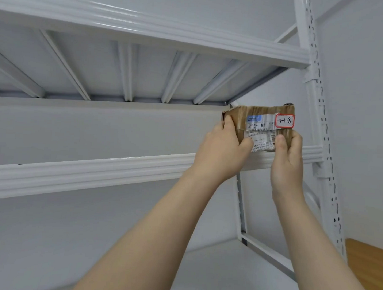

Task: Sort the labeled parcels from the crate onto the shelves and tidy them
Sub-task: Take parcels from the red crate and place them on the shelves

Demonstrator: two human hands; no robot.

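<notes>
At far left, the white front beam of the middle shelf (75,172) runs across the view, with the ribbed underside of the upper shelf (147,31) above it. No other parcels show on the stretch of shelf in view, and the crate is out of sight.

Moving right, the left hand (224,146) grips the left end of a small cardboard parcel (264,110), fingers wrapped round the edge and the thumb pressed on its front face. The parcel stands on its long edge at the right end of the middle shelf, facing outward. Its lower edge is hidden behind the beam and the hands, so I cannot tell whether it already rests on the shelf. A printed shipping label (259,130) covers much of the front, and a red-bordered sticker (285,121) at the top right corner reads "3-1-8".

The right hand (287,157) holds the parcel's lower right corner, thumb on the front. Just beyond stands the perforated upright post (319,106), close to the parcel's right end. A wooden surface (367,266) shows at bottom right.

The step in hand looks like placing this parcel in its slot. Next it probably needs seating flat on the shelf and squaring against the right end, with the sticker kept facing out, before both hands let go.
</notes>
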